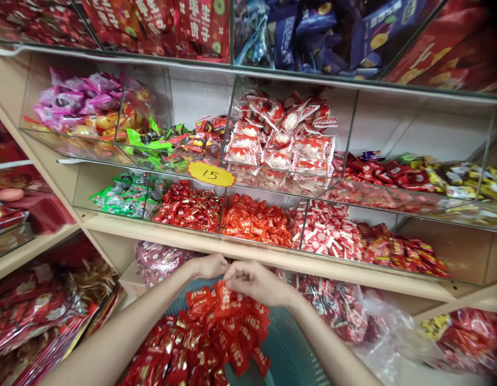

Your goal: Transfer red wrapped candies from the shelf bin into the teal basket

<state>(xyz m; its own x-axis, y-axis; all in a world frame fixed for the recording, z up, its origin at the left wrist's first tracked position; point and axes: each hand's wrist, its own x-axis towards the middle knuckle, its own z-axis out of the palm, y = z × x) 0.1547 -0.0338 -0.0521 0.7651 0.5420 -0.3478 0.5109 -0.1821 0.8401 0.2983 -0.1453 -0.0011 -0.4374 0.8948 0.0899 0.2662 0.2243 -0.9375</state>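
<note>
Below the shelf edge, a teal plastic basket point(286, 343) holds a heap of red wrapped candies point(184, 343). Brighter orange-red packets lie on top of the darker red ones. My right hand point(252, 279) is over the far side of the basket, its fingers closed on an orange-red candy packet point(223, 300). Close beside it, my left hand point(210, 265) is at the basket's far rim with the fingers curled closed. What the left fingers hold, if anything, is hidden.
Clear shelf bins of orange-red candies point(256, 220), red candies point(192, 206) and red-and-white candies point(332, 228) stand just above my hands. A yellow price tag point(211, 173) reads 15. Bagged candies point(332, 300) sit under the wooden shelf edge point(272, 260), and more packets fill the lower left.
</note>
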